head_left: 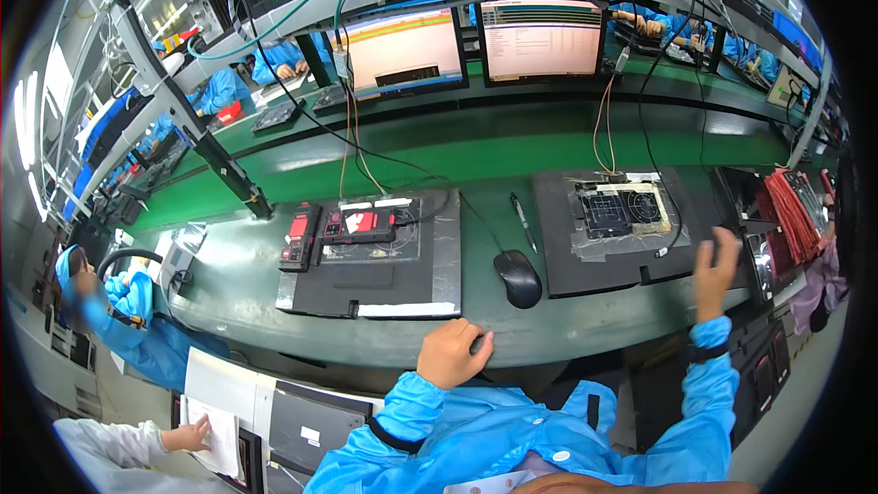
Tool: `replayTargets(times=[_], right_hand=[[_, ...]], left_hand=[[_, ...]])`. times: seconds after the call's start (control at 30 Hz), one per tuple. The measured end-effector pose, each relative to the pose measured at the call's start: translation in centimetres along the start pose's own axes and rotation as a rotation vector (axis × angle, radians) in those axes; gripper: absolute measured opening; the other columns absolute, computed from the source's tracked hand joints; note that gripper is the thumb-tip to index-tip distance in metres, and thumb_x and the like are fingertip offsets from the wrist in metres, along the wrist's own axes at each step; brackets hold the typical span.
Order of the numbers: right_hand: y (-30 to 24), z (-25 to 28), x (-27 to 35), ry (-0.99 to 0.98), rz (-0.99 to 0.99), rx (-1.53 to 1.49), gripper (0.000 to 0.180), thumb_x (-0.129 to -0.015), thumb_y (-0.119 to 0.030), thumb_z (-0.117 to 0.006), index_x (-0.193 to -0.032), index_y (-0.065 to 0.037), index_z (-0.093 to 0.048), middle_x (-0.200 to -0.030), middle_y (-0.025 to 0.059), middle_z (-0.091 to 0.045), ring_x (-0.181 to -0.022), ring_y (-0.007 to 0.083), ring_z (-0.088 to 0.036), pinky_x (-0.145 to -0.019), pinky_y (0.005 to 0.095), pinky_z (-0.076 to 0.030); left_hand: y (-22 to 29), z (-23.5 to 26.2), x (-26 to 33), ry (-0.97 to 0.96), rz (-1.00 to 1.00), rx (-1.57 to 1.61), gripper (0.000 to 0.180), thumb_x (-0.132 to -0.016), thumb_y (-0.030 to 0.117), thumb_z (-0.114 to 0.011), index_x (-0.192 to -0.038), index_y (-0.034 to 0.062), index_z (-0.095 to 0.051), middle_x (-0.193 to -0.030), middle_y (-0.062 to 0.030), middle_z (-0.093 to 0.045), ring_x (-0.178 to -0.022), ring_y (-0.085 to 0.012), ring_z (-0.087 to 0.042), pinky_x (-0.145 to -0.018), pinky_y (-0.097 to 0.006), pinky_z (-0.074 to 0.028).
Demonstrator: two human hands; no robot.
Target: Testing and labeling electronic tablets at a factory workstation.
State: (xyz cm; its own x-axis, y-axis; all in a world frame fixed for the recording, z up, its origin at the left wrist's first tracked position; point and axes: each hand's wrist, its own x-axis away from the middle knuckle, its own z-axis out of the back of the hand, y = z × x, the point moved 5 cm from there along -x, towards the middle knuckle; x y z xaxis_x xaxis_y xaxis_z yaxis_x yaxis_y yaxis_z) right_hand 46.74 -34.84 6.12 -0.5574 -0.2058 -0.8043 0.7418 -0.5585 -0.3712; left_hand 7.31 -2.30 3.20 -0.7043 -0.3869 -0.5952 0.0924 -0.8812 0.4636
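My left hand point(453, 354) rests at the front edge of the green bench, fingers curled into a loose fist, and nothing shows in it. Just beyond it lies a black computer mouse point(518, 278). My right hand point(715, 276) is raised at the right, fingers extended and apart, holding nothing I can see. It is nearest to the right black foam pad point(585, 267), which carries a test fixture point(622, 210) with a round fan-like part. A cable with a pale plug point(662, 252) lies on that pad. The left pad point(389, 297) holds a red-and-black device point(358, 226) and another one point(299, 236) beside it.
A pen point(523, 222) lies between the pads. Two monitors point(541, 41) stand at the back under a grey frame with hanging cables. Red sleeves or bags point(792, 220) are stacked at far right. At left, another person's hand point(187, 435) rests on papers point(222, 444); a blue-clad co-worker point(137, 338) sits nearby.
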Motion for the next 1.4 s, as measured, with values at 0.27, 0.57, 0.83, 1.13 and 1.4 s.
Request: replayTargets(times=[0.27, 0.57, 0.83, 1.13, 1.4], right_hand=[[-30.3, -9.4, 6.0, -0.472, 0.376, -0.362, 0.061, -0.083, -0.026, -0.082, -0.135, -0.003, -0.062, -0.14, 0.0217, -0.056, -0.129, 0.0425, -0.056, -0.108, 0.0517, -0.046], [-30.5, -13.3, 8.8, -0.553, 0.385, -0.323, 0.06, -0.082, -0.023, -0.081, -0.134, -0.002, -0.062, -0.136, 0.0217, -0.057, -0.126, 0.0424, -0.056, -0.107, 0.0521, -0.047], [-31.1, -13.1, 9.2, -0.503, 0.423, -0.261, 0.056, -0.082, -0.019, -0.079, -0.132, -0.002, -0.062, -0.134, 0.0216, -0.058, -0.128, 0.0425, -0.056, -0.109, 0.053, -0.046], [-31.1, -13.2, 9.1, -0.501, 0.395, -0.245, 0.046, -0.086, -0.016, -0.074, -0.13, -0.004, -0.065, -0.132, 0.0206, -0.06, -0.129, 0.0425, -0.058, -0.109, 0.0525, -0.047], [-31.1, -13.2, 9.0, -0.505, 0.381, -0.259, 0.044, -0.086, -0.015, -0.074, -0.128, -0.004, -0.067, -0.131, 0.0194, -0.061, -0.13, 0.0417, -0.058, -0.108, 0.0507, -0.048]], left_hand=[[0.0, 0.1, -0.1, -0.009, 0.004, 0.012, 0.017, -0.085, 0.016, -0.081, -0.08, 0.0074, -0.068, -0.071, -0.0081, -0.06, -0.065, -0.0279, -0.063, -0.057, -0.042, -0.049], [-0.4, 0.2, 0.4, -0.013, 0.04, 0.061, 0.018, -0.086, 0.019, -0.08, -0.082, 0.0071, -0.068, -0.074, -0.008, -0.061, -0.069, -0.0284, -0.065, -0.06, -0.042, -0.052], [-0.3, 0.6, 0.1, 0.031, -0.011, 0.11, 0.015, -0.082, 0.013, -0.083, -0.081, 0.007, -0.069, -0.068, -0.0067, -0.057, -0.06, -0.026, -0.06, -0.053, -0.04, -0.047], [-0.3, 0.4, 0.0, 0.007, -0.006, 0.087, 0.016, -0.08, 0.013, -0.084, -0.08, 0.0065, -0.069, -0.068, -0.0064, -0.058, -0.058, -0.0256, -0.06, -0.052, -0.039, -0.047], [-0.2, 0.4, 0.1, 0.0, -0.01, 0.079, 0.016, -0.08, 0.012, -0.084, -0.081, 0.0068, -0.069, -0.068, -0.0063, -0.058, -0.058, -0.0257, -0.06, -0.053, -0.039, -0.047]])
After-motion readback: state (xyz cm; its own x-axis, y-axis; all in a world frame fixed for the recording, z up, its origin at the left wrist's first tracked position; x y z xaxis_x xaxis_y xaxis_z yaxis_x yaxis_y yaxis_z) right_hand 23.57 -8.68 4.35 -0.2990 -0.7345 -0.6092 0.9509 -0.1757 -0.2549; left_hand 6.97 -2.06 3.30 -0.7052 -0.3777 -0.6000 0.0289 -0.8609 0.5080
